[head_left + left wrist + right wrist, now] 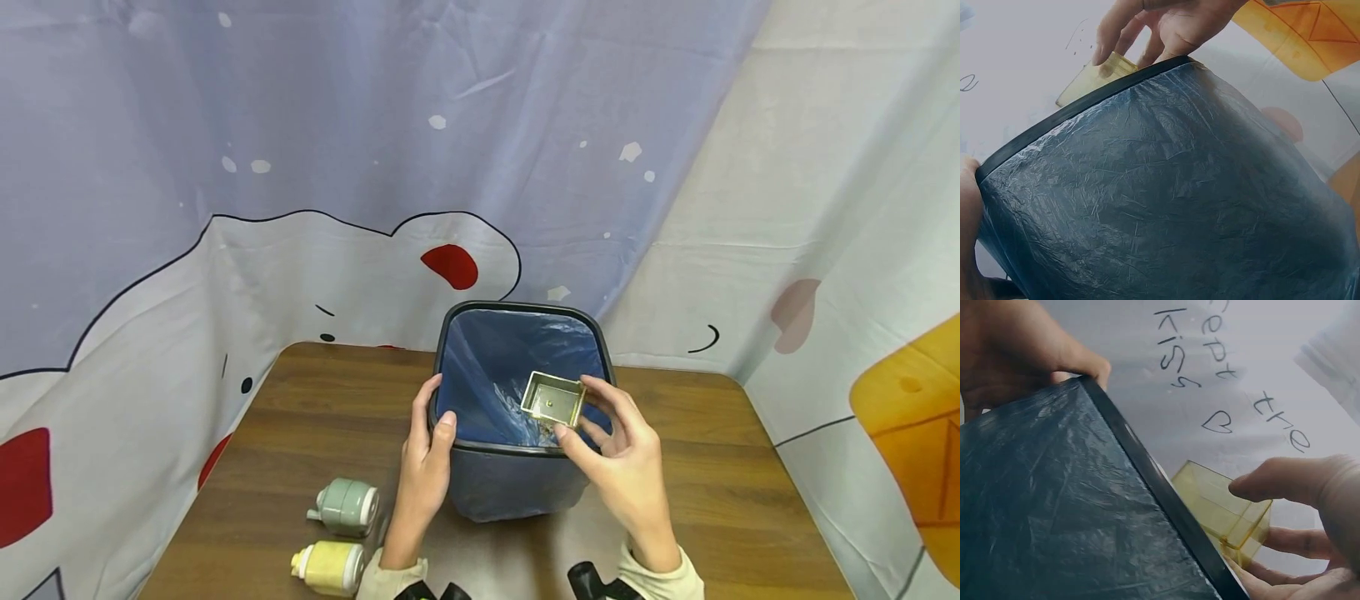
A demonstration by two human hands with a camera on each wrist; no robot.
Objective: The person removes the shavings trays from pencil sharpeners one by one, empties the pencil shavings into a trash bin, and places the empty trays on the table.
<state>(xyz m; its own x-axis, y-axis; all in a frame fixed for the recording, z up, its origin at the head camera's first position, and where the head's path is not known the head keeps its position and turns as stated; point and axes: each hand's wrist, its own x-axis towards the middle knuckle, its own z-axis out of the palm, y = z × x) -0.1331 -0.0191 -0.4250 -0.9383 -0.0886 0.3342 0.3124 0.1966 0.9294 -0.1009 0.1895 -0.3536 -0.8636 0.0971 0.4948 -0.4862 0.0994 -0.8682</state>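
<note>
A trash bin lined with a blue plastic bag stands in front of me. My left hand grips its left rim, thumb and fingers at the edge. In the right wrist view the same left hand shows at a corner of the rim. Between thumb and fingers, my right hand pinches a small see-through yellow plastic box over the bin's opening, its open side facing me. Small brown bits show below the box, against the liner. In the left wrist view the rim partly hides the yellow box.
On the wooden table, left of the bin, lie a green rounded object with a small crank-like knob and a similar yellow one. A printed curtain hangs behind and along the sides of the table.
</note>
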